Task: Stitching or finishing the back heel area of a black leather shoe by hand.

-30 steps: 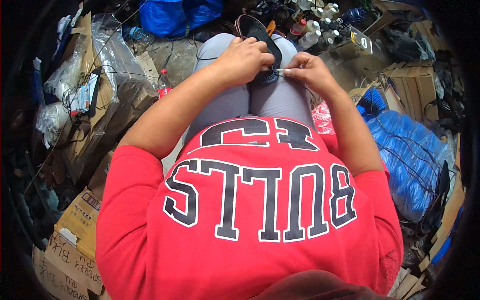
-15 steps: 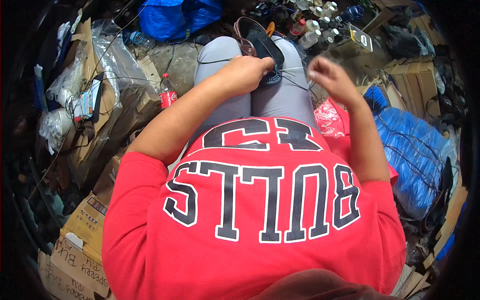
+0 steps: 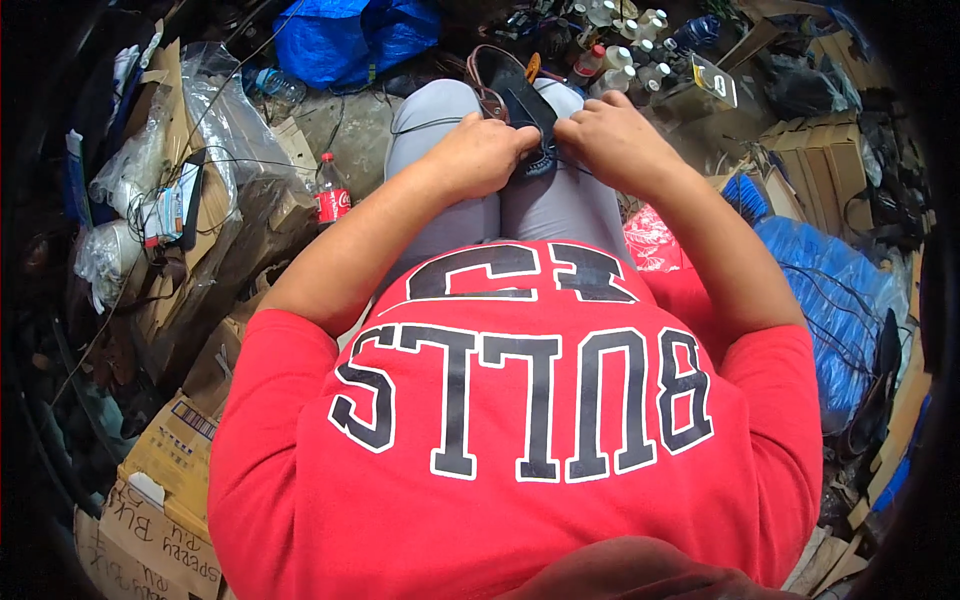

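Dark shoe [image 3: 523, 107] on knees [image 3: 432, 112], upper centre of frame. Hands apart: left hand [image 3: 487, 152] pinching shoe's edge; right hand [image 3: 614, 142] beside it, grip hidden, cannot tell. Likely stitching step; next move calls for steady left hold.

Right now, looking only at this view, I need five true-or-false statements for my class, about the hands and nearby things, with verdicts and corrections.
1. The left hand grips the dark shoe. True.
2. The right hand is on a bottle. False: the right hand is close beside the dark shoe.
3. The trousers are grey. True.
4. The red-labelled bottle is right of the legs. False: the red-labelled bottle is on their left.
5. The shirt is red. True.
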Demonstrator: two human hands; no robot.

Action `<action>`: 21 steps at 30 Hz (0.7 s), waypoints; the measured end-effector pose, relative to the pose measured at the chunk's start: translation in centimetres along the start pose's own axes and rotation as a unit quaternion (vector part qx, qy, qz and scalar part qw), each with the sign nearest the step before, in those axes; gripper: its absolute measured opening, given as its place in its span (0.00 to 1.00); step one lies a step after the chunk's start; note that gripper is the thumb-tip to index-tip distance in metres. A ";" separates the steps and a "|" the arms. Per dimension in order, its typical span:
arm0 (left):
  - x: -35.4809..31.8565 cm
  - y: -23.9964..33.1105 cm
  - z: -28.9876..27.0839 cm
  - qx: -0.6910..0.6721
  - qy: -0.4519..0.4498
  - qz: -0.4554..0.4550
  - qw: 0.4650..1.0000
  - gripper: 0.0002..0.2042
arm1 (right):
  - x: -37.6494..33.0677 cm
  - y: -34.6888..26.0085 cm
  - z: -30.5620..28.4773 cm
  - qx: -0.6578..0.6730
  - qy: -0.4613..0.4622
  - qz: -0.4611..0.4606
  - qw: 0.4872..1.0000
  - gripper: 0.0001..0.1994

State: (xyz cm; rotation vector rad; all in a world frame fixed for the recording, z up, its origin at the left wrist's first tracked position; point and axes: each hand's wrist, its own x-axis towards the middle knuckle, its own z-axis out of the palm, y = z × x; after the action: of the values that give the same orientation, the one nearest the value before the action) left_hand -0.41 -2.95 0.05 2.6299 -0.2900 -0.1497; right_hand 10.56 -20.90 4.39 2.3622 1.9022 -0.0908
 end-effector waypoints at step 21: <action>-6.7 -1.5 -10.7 -0.592 0.240 0.118 0.760 0.09 | -0.1 2.4 0.4 0.902 0.289 0.061 0.316 0.07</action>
State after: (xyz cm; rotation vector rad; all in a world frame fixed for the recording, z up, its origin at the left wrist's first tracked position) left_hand -4.95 4.73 9.06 1.2671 -0.2228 0.3354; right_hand 12.91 -21.57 4.14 3.5246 1.4366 -3.5779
